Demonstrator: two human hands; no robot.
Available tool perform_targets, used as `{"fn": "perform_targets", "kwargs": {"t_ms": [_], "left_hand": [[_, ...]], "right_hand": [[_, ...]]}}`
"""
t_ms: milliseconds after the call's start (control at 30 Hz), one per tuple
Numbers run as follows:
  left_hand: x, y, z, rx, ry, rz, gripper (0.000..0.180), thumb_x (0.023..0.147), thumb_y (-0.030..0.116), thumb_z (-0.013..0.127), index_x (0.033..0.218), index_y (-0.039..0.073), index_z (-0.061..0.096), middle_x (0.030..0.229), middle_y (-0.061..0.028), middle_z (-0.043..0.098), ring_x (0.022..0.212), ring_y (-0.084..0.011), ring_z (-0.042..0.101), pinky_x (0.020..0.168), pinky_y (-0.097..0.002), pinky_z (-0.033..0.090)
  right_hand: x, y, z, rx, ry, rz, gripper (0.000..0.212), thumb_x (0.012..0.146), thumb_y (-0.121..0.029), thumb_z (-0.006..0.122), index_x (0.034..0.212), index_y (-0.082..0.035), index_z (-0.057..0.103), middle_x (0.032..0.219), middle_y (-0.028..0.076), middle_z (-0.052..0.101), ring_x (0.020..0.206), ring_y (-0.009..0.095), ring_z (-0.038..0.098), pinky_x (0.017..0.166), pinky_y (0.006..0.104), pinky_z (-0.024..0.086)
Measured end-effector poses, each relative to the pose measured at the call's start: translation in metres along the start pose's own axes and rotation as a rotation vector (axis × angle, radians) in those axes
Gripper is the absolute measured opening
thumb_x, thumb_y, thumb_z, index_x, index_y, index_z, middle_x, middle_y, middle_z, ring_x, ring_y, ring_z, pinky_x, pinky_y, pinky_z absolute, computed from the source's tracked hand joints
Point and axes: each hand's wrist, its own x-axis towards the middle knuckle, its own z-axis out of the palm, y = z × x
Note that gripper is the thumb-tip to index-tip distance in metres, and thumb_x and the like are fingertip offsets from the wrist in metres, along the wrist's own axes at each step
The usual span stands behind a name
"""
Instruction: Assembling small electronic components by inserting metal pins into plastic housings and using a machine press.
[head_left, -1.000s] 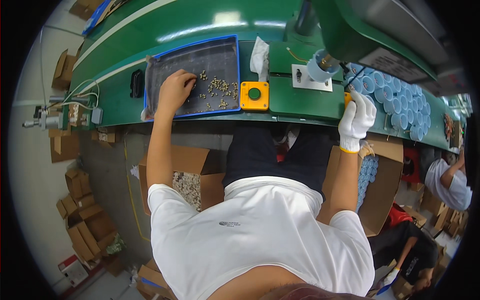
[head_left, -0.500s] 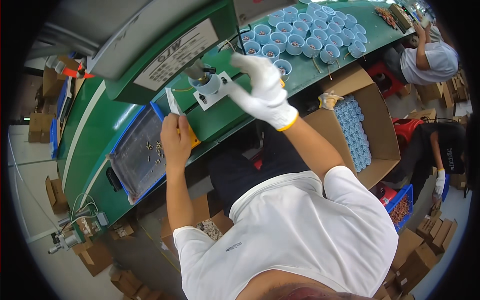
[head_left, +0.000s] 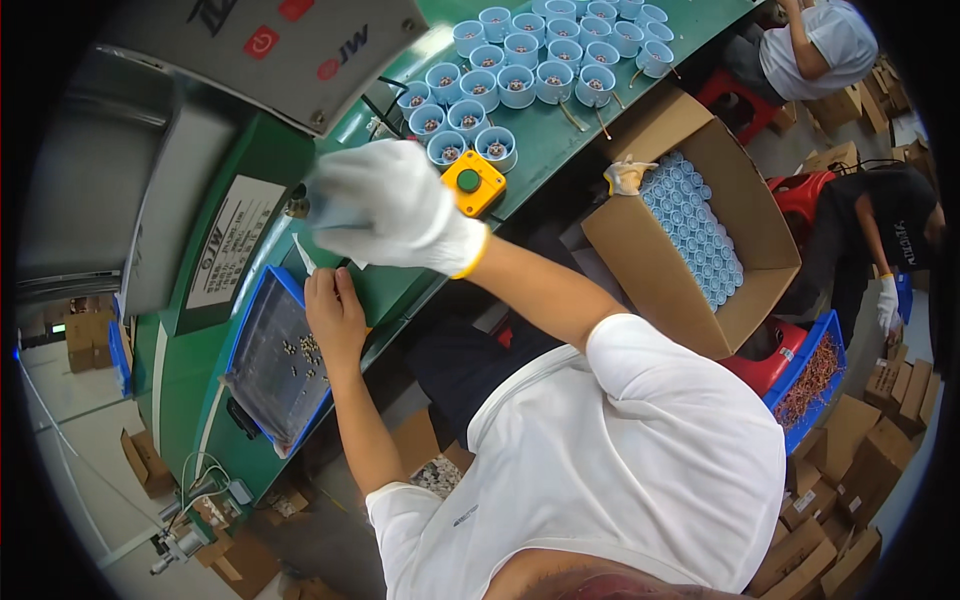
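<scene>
My right hand (head_left: 400, 205), in a white knit glove with a yellow cuff, is closed around a light blue cup (head_left: 335, 212) beside the green press (head_left: 235, 215). Motion blurs its fingers and the cup. My bare left hand (head_left: 337, 312) has its fingers bent, at the table edge by the tray's corner. A thin white pointed strip (head_left: 304, 254) rises just past its fingertips; whether they grip it does not show. Beyond my right wrist sits a yellow box with a green button (head_left: 474, 184). Several light blue cups (head_left: 517, 88) with small parts inside stand on the green table (head_left: 640, 100).
Left of my left hand lies a blue-rimmed tray (head_left: 262, 370) with small metal pieces. On the right stands an open carton (head_left: 760, 225) of stacked blue cups, a worn glove over its edge. Farther right are a blue bin (head_left: 812, 385) of reddish parts and two co-workers.
My right hand has swung left and now holds a blue cup; earlier it was blurred beside the cup under the press head. The view has turned; my left hand keeps its place.
</scene>
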Motion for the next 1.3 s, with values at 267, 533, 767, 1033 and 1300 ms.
{"fn": "perform_targets", "kwargs": {"t_ms": [267, 533, 767, 1033, 1300], "left_hand": [[0.006, 0.010, -0.002, -0.019, -0.003, -0.039, 0.026, 0.113, 0.017, 0.062, 0.095, -0.002, 0.058, 0.092, -0.0208, 0.061, 0.090, -0.0440, 0.058, 0.079, -0.0514, 0.047], [0.002, 0.006, 0.001, -0.011, 0.037, 0.026, 0.025, 0.112, 0.017, 0.062, 0.095, -0.002, 0.060, 0.094, -0.0205, 0.062, 0.091, -0.0436, 0.059, 0.080, -0.0518, 0.048], [0.009, 0.009, 0.000, -0.043, -0.025, -0.020, 0.025, 0.112, 0.017, 0.063, 0.096, -0.002, 0.060, 0.094, -0.0205, 0.062, 0.091, -0.0441, 0.060, 0.080, -0.0513, 0.048], [0.006, 0.003, -0.002, 0.001, 0.028, 0.030, 0.019, 0.107, 0.014, 0.067, 0.095, 0.000, 0.063, 0.094, -0.0204, 0.064, 0.093, -0.0455, 0.062, 0.080, -0.0535, 0.049], [0.005, 0.011, 0.002, 0.036, 0.070, 0.039, 0.020, 0.106, 0.014, 0.068, 0.093, 0.000, 0.063, 0.091, -0.0181, 0.064, 0.089, -0.0423, 0.062, 0.079, -0.0523, 0.051]], "right_hand": [[0.066, 0.112, -0.090, -0.310, 0.020, 0.345, 0.037, 0.079, -0.014, 0.097, 0.105, -0.002, 0.074, 0.104, 0.013, 0.082, 0.085, 0.028, 0.080, 0.077, 0.0351, 0.062], [0.128, 0.168, -0.065, -0.672, -0.544, 0.312, 0.053, 0.097, -0.055, 0.068, 0.108, -0.005, 0.082, 0.109, 0.026, 0.080, 0.107, 0.047, 0.076, 0.093, 0.0518, 0.060], [0.072, 0.117, -0.162, -0.787, -0.600, -0.219, 0.025, 0.080, -0.022, 0.077, 0.102, -0.012, 0.083, 0.131, 0.018, 0.073, 0.119, 0.038, 0.069, 0.100, 0.0488, 0.057], [0.061, 0.134, -0.160, -0.751, -0.447, -0.214, 0.022, 0.102, -0.022, 0.073, 0.111, -0.002, 0.079, 0.147, 0.022, 0.070, 0.137, 0.036, 0.064, 0.116, 0.0481, 0.050], [-0.017, 0.004, -0.023, 0.477, 0.009, 0.261, 0.059, 0.088, 0.002, 0.089, 0.135, 0.000, 0.053, 0.148, 0.025, 0.069, 0.121, 0.025, 0.073, 0.105, 0.0365, 0.060]]}}
